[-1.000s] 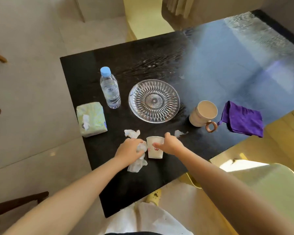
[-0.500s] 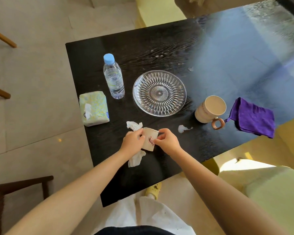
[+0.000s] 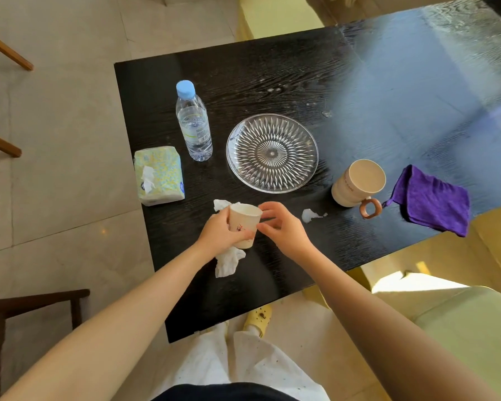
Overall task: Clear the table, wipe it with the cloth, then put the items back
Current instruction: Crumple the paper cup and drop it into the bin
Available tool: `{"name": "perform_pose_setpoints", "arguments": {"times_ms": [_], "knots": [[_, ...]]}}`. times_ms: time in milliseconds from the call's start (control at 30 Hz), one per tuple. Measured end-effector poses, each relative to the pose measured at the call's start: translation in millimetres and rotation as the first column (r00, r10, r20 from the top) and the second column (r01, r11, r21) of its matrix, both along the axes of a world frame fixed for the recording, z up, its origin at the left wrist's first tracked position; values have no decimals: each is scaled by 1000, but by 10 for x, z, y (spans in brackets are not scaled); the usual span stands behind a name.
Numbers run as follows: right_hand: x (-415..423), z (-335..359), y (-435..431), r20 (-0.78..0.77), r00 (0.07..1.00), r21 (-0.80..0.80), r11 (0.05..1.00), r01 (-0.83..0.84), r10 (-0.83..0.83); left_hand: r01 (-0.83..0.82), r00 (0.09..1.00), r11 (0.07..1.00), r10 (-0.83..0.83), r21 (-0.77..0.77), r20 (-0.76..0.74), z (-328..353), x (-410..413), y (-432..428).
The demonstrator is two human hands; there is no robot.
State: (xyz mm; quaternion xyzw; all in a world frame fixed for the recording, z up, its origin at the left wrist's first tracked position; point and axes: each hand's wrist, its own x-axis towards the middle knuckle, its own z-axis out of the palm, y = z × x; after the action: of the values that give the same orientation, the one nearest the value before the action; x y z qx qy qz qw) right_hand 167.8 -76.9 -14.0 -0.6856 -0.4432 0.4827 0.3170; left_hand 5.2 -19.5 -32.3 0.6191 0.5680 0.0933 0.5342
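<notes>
A white paper cup (image 3: 245,224) with a red mark is tilted in my left hand (image 3: 220,234), which also holds a crumpled white tissue (image 3: 227,260) hanging below it. My right hand (image 3: 281,228) is beside the cup's rim, fingers curled and touching or nearly touching it. On the black table (image 3: 272,73) stand a water bottle (image 3: 193,123), a glass plate (image 3: 272,153), a beige mug (image 3: 357,183) and a tissue pack (image 3: 159,175). A purple cloth (image 3: 434,199) lies at the right edge. A small tissue scrap (image 3: 310,215) lies right of my hands.
Another tissue piece (image 3: 220,204) lies behind the cup. A pale green chair (image 3: 472,322) stands at the lower right and a dark wooden chair (image 3: 26,308) at the lower left. Wooden chair legs (image 3: 3,50) show at the far left on the tiled floor.
The cup has left the table: my left hand now grips it together with the tissue, tilted. My right hand has let go of its side and hovers at the rim.
</notes>
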Motion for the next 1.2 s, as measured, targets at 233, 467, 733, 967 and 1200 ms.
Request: {"name": "perform_pose_setpoints", "arguments": {"times_ms": [233, 467, 733, 967, 1200], "knots": [[-294, -184, -100, 518, 654, -204, 822, -531, 551, -390, 910, 920, 379, 36, 165, 70, -576, 41], [-692, -380, 164, 698, 341, -266, 670, -693, 630, -384, 916, 920, 369, 77, 160, -81, -910, -130], [-603, -484, 265, 728, 367, -243, 719, -652, 579, -326, 920, 941, 338, -91, 200, -142, -988, -251], [-512, -320, 510, 519, 709, -20, 836, -549, 478, -269, 943, 961, 277, -70, 186, -190, -1124, -362], [-728, -285, 819, 585, 599, -50, 762, -646, 546, -310, 946, 950, 311, -21, 87, -188, -1239, -511]]}}
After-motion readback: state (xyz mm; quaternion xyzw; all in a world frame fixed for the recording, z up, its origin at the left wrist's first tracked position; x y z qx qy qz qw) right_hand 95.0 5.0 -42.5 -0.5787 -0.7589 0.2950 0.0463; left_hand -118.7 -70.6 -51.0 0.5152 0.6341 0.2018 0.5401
